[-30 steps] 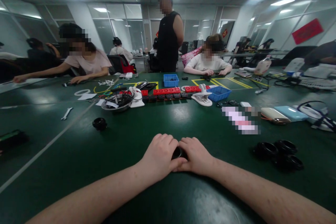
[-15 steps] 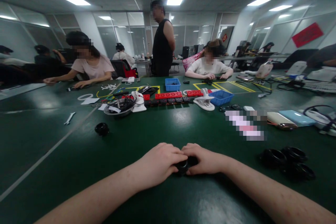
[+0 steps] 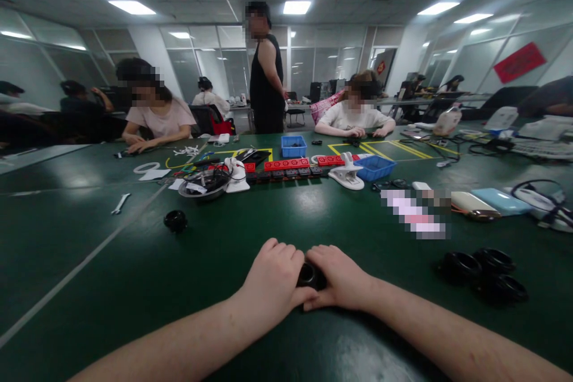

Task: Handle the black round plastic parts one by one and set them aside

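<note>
Low over the green table's near middle, a small black round part with a hollow, ring-shaped opening sits between my hands. My left hand wraps around its left side, thumb along the near edge. From the right, my right hand curls around the same part, and the two thumbs meet in front of it. Much of the part is hidden behind my fingers. Three similar black parts, among them one hollow round part, lie grouped to the right. Another black round part stands alone at the left.
A wrench lies at the far left. Across the middle run a red power strip, a white clamp base, a blue bin and a bowl of cables. A light blue case rests at right. Co-workers sit opposite.
My left hand has turned more upright on the black part, its thumb now across the near side. The part's opening shows more towards me. The standing person in back has shifted left.
</note>
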Available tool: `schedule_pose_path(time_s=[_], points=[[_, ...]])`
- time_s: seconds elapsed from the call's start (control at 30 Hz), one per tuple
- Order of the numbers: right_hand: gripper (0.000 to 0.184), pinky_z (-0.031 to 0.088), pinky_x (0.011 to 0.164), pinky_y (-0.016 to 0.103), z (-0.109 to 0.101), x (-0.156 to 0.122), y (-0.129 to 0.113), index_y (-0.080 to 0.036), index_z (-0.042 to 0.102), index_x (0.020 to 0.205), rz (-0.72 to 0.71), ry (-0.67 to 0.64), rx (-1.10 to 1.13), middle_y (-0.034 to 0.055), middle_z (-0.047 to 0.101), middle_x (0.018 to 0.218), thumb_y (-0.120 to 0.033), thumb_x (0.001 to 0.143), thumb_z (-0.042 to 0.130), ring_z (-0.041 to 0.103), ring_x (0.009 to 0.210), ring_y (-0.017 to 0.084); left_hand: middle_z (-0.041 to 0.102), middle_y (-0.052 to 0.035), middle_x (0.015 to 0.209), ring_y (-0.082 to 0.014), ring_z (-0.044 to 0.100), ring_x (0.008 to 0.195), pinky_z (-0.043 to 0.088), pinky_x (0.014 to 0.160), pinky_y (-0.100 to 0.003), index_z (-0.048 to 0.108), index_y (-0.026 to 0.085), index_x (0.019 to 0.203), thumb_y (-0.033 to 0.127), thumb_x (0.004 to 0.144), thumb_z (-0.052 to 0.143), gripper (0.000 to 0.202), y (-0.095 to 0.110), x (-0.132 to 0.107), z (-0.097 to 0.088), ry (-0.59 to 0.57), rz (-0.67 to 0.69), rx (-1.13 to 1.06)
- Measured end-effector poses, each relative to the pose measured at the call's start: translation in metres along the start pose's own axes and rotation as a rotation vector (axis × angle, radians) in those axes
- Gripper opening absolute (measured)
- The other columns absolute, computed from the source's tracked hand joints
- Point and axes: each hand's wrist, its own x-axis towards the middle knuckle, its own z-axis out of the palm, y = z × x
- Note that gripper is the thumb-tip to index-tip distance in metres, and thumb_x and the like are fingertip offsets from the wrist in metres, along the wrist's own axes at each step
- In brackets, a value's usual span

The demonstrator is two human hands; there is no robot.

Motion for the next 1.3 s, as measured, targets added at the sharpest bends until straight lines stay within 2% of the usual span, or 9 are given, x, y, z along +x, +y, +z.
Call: schedule_pose_path(time_s=[0.17, 0.3, 0.43, 0.53, 0.73, 0.9, 1.03, 1.17, 1.3], points=[[0.069, 0.036, 0.086, 0.038, -0.013, -0.002, 0.008, -0.018, 0.048, 0.116, -0.093, -0.118, 0.241, 0.0083, 0.054, 0.108, -0.044, 0.057, 0.072, 0.048, 0.098, 0.024, 0.055, -0.0054, 0.11, -0.0235, 0.049, 0.1, 0.037, 0.087, -0.038, 0.051, 0.02, 0.111, 0.038, 0.068, 0.07, 0.051, -0.015, 0.0, -0.016, -0.074, 0.162, -0.223], [0.051, 0.035, 0.087, 0.037, -0.018, 0.001, 0.016, -0.019, 0.055, 0.109, -0.141, -0.202, 0.302, 0.0061, 0.055, 0.105, -0.029, 0.062, 0.072, 0.048, 0.097, 0.022, 0.054, -0.0032, 0.119, -0.0187, 0.047, 0.109, 0.034, 0.094, -0.032, 0.047, 0.024, 0.119, 0.015, 0.075, 0.064, 0.048, -0.022, 0.002, -0.024, -0.207, 0.336, -0.337], [0.035, 0.037, 0.079, 0.032, -0.018, 0.005, 0.019, -0.018, 0.06, 0.097, -0.172, -0.214, 0.306, 0.003, 0.058, 0.09, -0.028, 0.065, 0.07, 0.05, 0.087, 0.019, 0.059, -0.0032, 0.112, -0.0179, 0.052, 0.102, 0.039, 0.088, -0.03, 0.053, 0.024, 0.113, 0.009, 0.077, 0.06, 0.039, -0.022, 0.005, -0.021, -0.242, 0.358, -0.352], [0.038, 0.038, 0.074, 0.029, -0.014, 0.006, 0.02, -0.018, 0.059, 0.094, -0.126, -0.19, 0.312, 0.0016, 0.057, 0.087, -0.033, 0.061, 0.072, 0.05, 0.083, 0.018, 0.061, -0.0023, 0.107, -0.0182, 0.055, 0.097, 0.039, 0.086, -0.031, 0.058, 0.022, 0.106, 0.014, 0.076, 0.063, 0.031, -0.019, 0.007, -0.015, -0.219, 0.317, -0.33], [0.044, 0.033, 0.058, 0.025, 0.0, 0.003, 0.008, -0.016, 0.053, 0.079, 0.062, -0.055, 0.146, 0.0012, 0.054, 0.075, -0.047, 0.054, 0.072, 0.046, 0.067, 0.015, 0.062, -0.0047, 0.084, -0.0223, 0.055, 0.079, 0.043, 0.073, -0.036, 0.061, 0.015, 0.091, 0.034, 0.069, 0.07, 0.03, -0.002, 0.003, -0.004, -0.079, 0.02, -0.111], [0.034, 0.032, 0.057, 0.027, 0.007, 0.001, -0.008, -0.016, 0.051, 0.073, 0.145, 0.029, -0.074, 0.0025, 0.054, 0.07, -0.039, 0.056, 0.069, 0.046, 0.064, 0.016, 0.059, -0.0066, 0.074, -0.0235, 0.053, 0.073, 0.041, 0.071, -0.04, 0.059, 0.012, 0.076, 0.043, 0.073, 0.064, 0.032, 0.006, 0.002, 0.001, -0.009, -0.031, 0.059], [0.046, 0.037, 0.065, 0.032, 0.004, -0.001, -0.007, -0.014, 0.054, 0.082, 0.101, 0.034, -0.031, 0.0057, 0.057, 0.078, -0.052, 0.059, 0.066, 0.05, 0.072, 0.02, 0.059, -0.0059, 0.08, -0.0239, 0.053, 0.078, 0.04, 0.075, -0.041, 0.058, 0.014, 0.081, 0.049, 0.07, 0.064, 0.037, 0.001, 0.001, -0.001, 0.021, -0.032, -0.011], [0.068, 0.038, 0.077, 0.036, -0.004, -0.001, 0.006, -0.016, 0.05, 0.109, -0.055, -0.028, 0.19, 0.0077, 0.056, 0.098, -0.051, 0.055, 0.071, 0.051, 0.088, 0.022, 0.059, -0.0052, 0.1, -0.0237, 0.051, 0.094, 0.036, 0.086, -0.041, 0.056, 0.018, 0.101, 0.042, 0.068, 0.068, 0.043, -0.01, 0.001, -0.013, 0.009, 0.088, -0.212], [0.065, 0.036, 0.084, 0.035, -0.01, 0.002, 0.017, -0.019, 0.05, 0.115, -0.16, -0.114, 0.312, 0.0059, 0.054, 0.105, -0.042, 0.059, 0.072, 0.048, 0.097, 0.021, 0.056, -0.0044, 0.115, -0.02, 0.046, 0.108, 0.034, 0.093, -0.034, 0.053, 0.021, 0.112, 0.019, 0.076, 0.062, 0.037, -0.021, 0.005, -0.023, -0.15, 0.32, -0.397]])
